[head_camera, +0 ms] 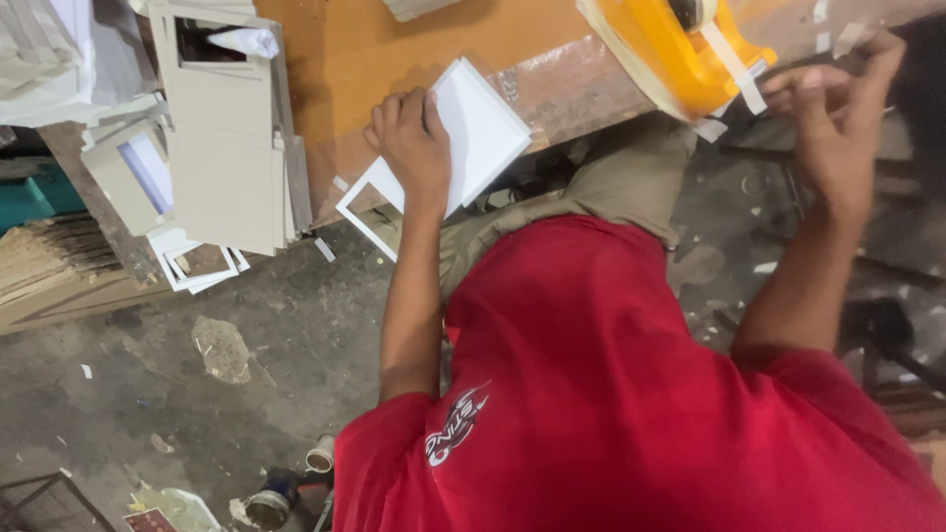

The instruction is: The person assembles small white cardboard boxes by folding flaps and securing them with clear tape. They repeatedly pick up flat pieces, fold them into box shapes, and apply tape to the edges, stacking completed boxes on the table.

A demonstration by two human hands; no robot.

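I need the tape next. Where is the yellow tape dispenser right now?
In the head view, the yellow tape dispenser sits at the top right on the wooden bench, just beside the right hand, which pinches a strip of tape.
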